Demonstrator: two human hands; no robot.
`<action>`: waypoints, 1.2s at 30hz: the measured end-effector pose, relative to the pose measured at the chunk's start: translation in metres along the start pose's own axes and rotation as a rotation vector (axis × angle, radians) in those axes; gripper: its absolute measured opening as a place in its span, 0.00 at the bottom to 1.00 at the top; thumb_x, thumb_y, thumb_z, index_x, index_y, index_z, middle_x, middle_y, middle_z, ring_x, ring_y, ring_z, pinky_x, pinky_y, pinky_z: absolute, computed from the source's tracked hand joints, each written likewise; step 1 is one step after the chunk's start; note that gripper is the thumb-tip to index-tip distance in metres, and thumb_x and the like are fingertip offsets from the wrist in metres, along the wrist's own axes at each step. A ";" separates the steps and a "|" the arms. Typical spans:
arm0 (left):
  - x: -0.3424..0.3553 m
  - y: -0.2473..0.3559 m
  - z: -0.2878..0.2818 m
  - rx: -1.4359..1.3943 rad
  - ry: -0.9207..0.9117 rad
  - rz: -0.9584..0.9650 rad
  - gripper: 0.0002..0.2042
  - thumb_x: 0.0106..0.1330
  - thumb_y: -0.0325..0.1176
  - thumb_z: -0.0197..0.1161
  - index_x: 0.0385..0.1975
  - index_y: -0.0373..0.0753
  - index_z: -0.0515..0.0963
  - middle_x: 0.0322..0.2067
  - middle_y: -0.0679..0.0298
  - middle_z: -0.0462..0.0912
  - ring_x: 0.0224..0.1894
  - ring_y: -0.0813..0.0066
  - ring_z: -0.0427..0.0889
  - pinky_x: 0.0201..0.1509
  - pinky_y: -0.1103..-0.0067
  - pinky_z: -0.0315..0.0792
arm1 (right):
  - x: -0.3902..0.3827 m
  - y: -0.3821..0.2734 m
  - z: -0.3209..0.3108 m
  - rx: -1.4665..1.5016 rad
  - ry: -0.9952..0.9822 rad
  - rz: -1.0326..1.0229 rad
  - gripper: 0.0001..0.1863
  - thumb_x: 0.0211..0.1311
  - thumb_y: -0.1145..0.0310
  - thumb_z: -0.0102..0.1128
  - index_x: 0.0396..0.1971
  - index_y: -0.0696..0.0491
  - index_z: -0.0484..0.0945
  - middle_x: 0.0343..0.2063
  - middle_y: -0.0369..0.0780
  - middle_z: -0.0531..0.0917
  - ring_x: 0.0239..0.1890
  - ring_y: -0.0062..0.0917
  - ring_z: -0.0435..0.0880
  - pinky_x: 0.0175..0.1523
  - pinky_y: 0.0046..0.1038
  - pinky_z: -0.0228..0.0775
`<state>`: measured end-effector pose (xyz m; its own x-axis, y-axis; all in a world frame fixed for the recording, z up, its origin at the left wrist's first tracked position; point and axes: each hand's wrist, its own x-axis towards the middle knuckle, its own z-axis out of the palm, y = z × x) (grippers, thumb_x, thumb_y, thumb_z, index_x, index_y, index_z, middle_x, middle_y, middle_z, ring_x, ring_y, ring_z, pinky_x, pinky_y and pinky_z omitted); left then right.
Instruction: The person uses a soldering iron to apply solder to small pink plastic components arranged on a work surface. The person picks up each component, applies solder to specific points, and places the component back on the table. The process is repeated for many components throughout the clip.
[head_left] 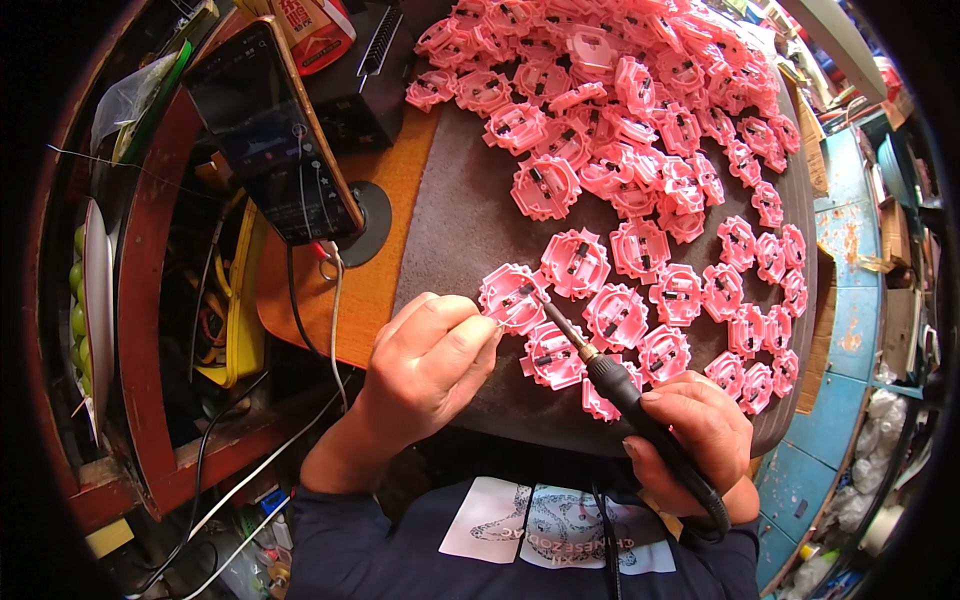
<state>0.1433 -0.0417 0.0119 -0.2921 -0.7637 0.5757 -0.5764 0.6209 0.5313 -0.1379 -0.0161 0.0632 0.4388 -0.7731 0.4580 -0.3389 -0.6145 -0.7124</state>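
My right hand (692, 435) is wrapped round the black handle of a soldering iron (622, 385). Its metal tip reaches up and left to a pink plastic part (514, 298) with small black pieces inside. Beside that part's lower left edge, my left hand (425, 358) is closed in a pinch. What its fingertips hold is too small to make out. More pink parts of the same kind, such as one pink part (575, 263) just behind and another pink part (552, 356) just in front, lie around the tip.
A big heap of pink parts (640, 100) covers the back of the dark work mat (450, 220). Left of it, a phone (275, 135) leans on a round stand (372, 222), with cables (338, 300) hanging down. A yellow container (243, 310) stands lower left. Blue tiles (830, 400) lie at right.
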 end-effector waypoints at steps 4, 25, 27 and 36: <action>-0.001 -0.001 -0.003 0.030 0.025 -0.019 0.14 0.56 0.15 0.75 0.41 0.32 0.85 0.36 0.56 0.85 0.34 0.59 0.85 0.38 0.71 0.80 | 0.001 0.000 0.000 -0.002 -0.005 -0.002 0.22 0.53 0.77 0.78 0.48 0.63 0.81 0.30 0.48 0.85 0.25 0.36 0.85 0.29 0.34 0.77; -0.005 -0.005 -0.007 0.053 -0.026 -0.018 0.15 0.53 0.15 0.76 0.40 0.32 0.85 0.36 0.57 0.85 0.32 0.59 0.85 0.36 0.70 0.79 | 0.013 -0.002 0.013 0.007 -0.044 -0.025 0.23 0.50 0.78 0.81 0.47 0.63 0.83 0.30 0.47 0.86 0.25 0.34 0.85 0.28 0.32 0.75; -0.005 -0.006 -0.007 0.050 -0.025 -0.016 0.15 0.53 0.15 0.76 0.41 0.32 0.85 0.36 0.57 0.85 0.32 0.59 0.85 0.36 0.70 0.79 | 0.013 -0.002 0.013 0.005 -0.049 -0.027 0.23 0.50 0.78 0.81 0.47 0.63 0.83 0.30 0.47 0.86 0.25 0.35 0.85 0.28 0.33 0.75; -0.003 -0.010 -0.004 0.056 -0.024 0.019 0.15 0.52 0.17 0.75 0.41 0.32 0.83 0.36 0.58 0.82 0.31 0.60 0.83 0.33 0.69 0.78 | 0.018 -0.004 0.012 -0.009 -0.076 -0.042 0.23 0.51 0.79 0.80 0.48 0.63 0.81 0.29 0.47 0.85 0.24 0.35 0.84 0.28 0.34 0.75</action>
<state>0.1534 -0.0450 0.0068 -0.3214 -0.7561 0.5702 -0.6121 0.6253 0.4841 -0.1189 -0.0252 0.0683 0.5145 -0.7325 0.4458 -0.3261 -0.6480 -0.6883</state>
